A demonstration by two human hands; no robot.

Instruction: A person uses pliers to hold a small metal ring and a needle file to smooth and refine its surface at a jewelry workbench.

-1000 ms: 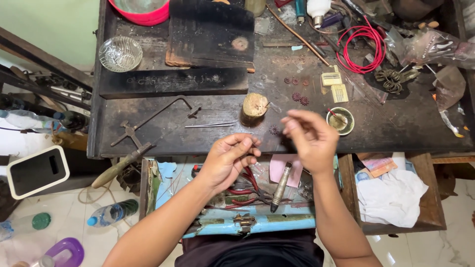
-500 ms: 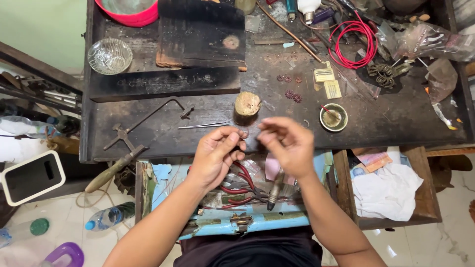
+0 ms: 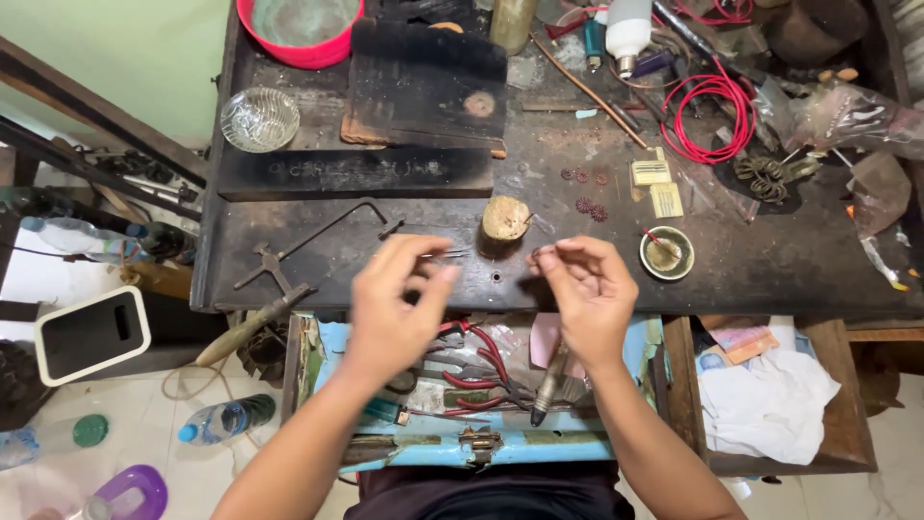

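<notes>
Grips (image 3: 399, 294) (image 3: 582, 289) now farther apart.

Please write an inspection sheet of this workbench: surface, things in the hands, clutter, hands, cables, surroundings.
Surface: dark, worn workbench, stained and crowded.
Job's things: thin tweezers at the left hand's fingertips; a very small piece at the right hand's fingertips, too small to tell.
Clutter: cork stump, glass bowl, red basin, small dish, black boards.
Hands: left hand and right hand raised over the bench edge, apart from each other.
Cables: red wire coil at the back right.
Surroundings: open blue drawer with pliers; white cloth; plastic bottle on the floor.
</notes>
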